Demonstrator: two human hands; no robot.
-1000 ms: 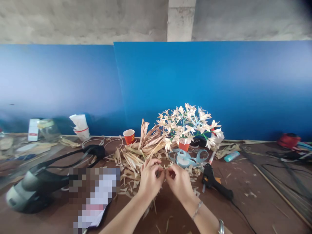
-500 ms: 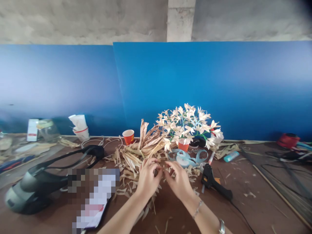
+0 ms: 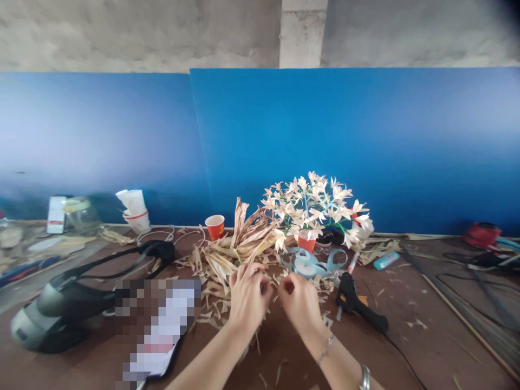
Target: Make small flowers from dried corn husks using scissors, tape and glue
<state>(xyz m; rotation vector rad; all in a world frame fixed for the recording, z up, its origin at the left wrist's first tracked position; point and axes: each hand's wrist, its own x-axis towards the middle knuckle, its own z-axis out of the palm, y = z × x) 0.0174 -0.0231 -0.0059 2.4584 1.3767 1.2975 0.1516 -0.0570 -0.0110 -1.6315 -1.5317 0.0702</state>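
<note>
My left hand point(image 3: 249, 292) is over the near side of a pile of dried corn husks point(image 3: 221, 265), its thumb and fingertips curled into a pinch. Close by on the right, my right hand point(image 3: 298, 298) has its fingers curled in a ring against the thumb. Whatever lies between the fingertips of either hand is too small to make out. Cut husk scraps point(image 3: 213, 295) lie around and under both hands. Beyond them, a bunch of cream flowers point(image 3: 309, 206) on green stems stands in a red paper cup point(image 3: 306, 242). A roll of pale blue ribbon point(image 3: 304, 264) lies before the cup.
A black glue gun point(image 3: 355, 306) with a trailing cord lies to the right, near a turquoise packet point(image 3: 385, 260). On the left are a black-and-grey strapped headset point(image 3: 60, 309) and a blurred phone point(image 3: 170, 325). Another red cup point(image 3: 215, 227) stands by the blue panel point(image 3: 325, 124).
My right hand's fingers have curled in more tightly and the hand has turned slightly. My left hand stays in nearly the same place.
</note>
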